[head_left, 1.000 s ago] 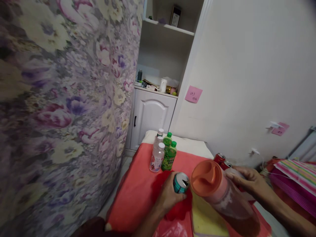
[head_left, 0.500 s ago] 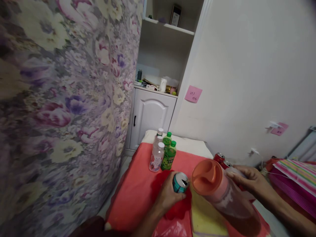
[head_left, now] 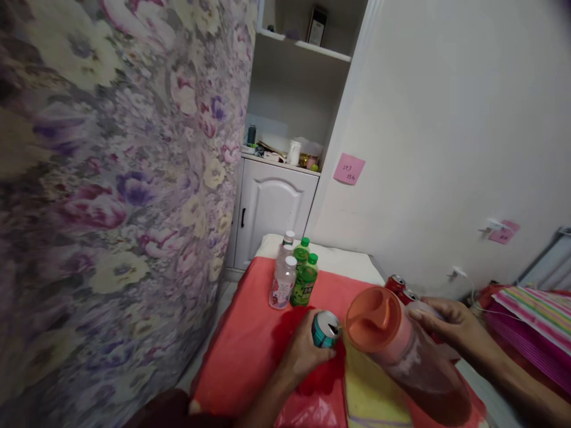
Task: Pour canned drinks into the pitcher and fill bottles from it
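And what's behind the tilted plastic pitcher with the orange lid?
Two red metal cans show partly behind the pitcher; their lower parts and what they stand on are covered.

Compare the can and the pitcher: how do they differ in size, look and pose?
The pitcher is much larger than the can. The pitcher is translucent with an orange lid; the can has teal sides and a silver top. The pitcher tips lid-first toward the can, while the can looks closer to upright. Both are held: can in the left hand, pitcher in the right hand.
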`<state>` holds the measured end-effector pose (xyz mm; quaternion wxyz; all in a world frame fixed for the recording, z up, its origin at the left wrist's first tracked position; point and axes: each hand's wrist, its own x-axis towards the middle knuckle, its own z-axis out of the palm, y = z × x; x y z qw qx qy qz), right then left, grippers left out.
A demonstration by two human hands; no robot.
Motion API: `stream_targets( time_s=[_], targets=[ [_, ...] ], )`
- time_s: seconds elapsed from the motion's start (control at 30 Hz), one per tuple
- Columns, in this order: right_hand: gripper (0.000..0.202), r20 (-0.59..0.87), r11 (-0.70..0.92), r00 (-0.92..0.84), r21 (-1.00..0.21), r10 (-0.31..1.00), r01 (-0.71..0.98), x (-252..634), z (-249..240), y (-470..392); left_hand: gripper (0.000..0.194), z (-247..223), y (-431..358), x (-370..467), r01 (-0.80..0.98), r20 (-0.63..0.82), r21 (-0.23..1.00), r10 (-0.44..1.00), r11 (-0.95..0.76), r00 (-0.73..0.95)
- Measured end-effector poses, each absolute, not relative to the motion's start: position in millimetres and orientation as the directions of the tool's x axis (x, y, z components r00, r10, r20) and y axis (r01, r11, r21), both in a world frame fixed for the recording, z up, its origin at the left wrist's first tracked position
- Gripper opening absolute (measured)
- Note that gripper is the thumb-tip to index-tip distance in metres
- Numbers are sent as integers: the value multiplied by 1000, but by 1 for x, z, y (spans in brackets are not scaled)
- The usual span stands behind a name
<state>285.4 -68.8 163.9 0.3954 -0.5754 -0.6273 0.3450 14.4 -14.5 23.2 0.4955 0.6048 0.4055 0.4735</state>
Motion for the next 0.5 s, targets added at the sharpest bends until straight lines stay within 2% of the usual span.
stream_targets(
  time_s=[0.5],
  targets=[
    [47,80,91,-44,-904,996,417,283,166,-69,60,18,-14,15,-12,194,981,956,-196,221]
  ],
)
